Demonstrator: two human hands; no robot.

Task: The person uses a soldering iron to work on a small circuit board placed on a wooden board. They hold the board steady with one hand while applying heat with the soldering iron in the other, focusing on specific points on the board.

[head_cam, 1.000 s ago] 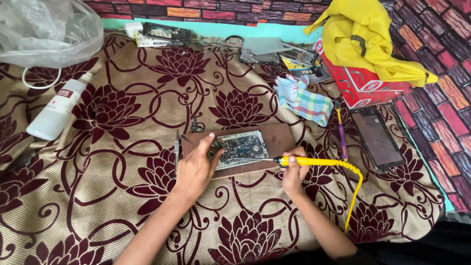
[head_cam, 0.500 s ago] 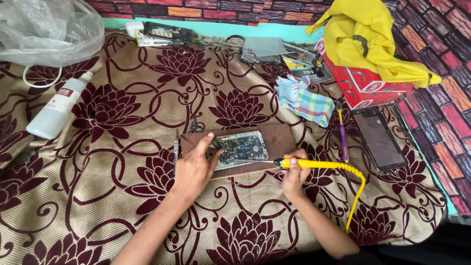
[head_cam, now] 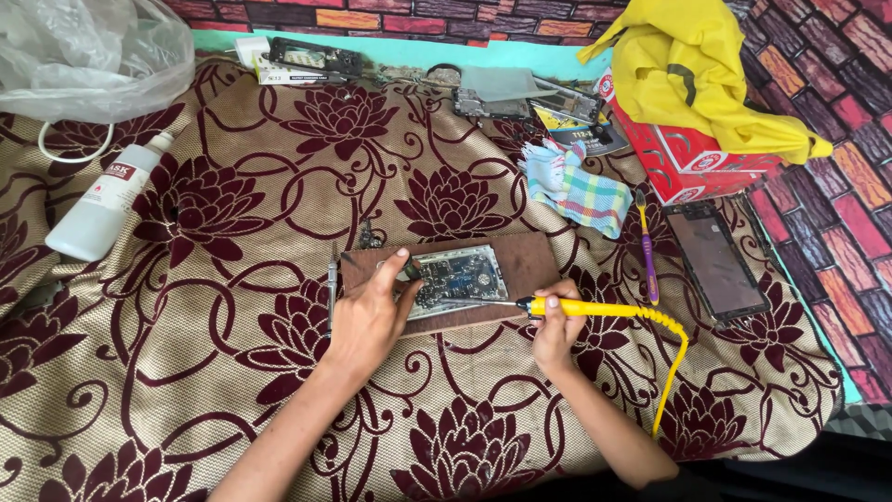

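left hand [head_cam: 367,321]: bare, no glove | right hand [head_cam: 556,330]: bare | forearms: no sleeves, no watch

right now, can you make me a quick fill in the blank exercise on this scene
1. The right hand holds a soldering iron with a ____ handle.
2. The left hand rests on the circuit board, which lies on a ____ board.
3. The white bottle lies to the ____ of the person's hands.

Missing words: yellow; wooden; left

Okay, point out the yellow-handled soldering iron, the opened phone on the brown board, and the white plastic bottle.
yellow-handled soldering iron [head_cam: 595,308]: head view, on its yellow handle.
opened phone [head_cam: 462,276]: head view, on its exposed circuit board.
white plastic bottle [head_cam: 100,209]: head view, on its body.
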